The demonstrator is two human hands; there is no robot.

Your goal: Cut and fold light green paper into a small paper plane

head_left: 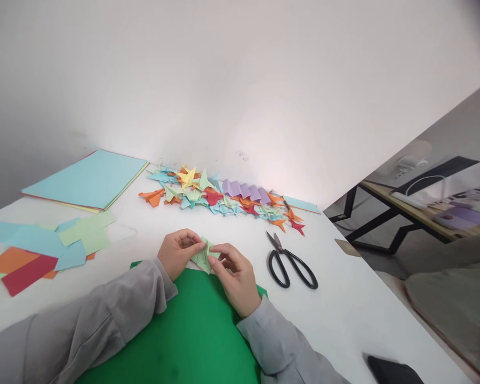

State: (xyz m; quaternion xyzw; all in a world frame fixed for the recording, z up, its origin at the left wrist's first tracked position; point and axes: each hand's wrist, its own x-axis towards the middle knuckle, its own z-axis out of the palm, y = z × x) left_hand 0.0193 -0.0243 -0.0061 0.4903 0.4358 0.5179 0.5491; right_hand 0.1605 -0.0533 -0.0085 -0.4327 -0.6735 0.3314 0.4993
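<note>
"Over the white table (328, 320), what are you holding?"

"One small folded piece of pale green paper (203, 258), at the far edge of a smooth green surface (200, 325). My left hand (176, 256) pinches its left side between thumb and forefinger; my right hand (238, 273) pinches the other side."

"And around it?"

"Black-handled metal scissors (279, 248) to my right, flat coloured paper rectangles (44, 240) to my left, many folded multicoloured paper shapes (214, 197) beyond."
</note>
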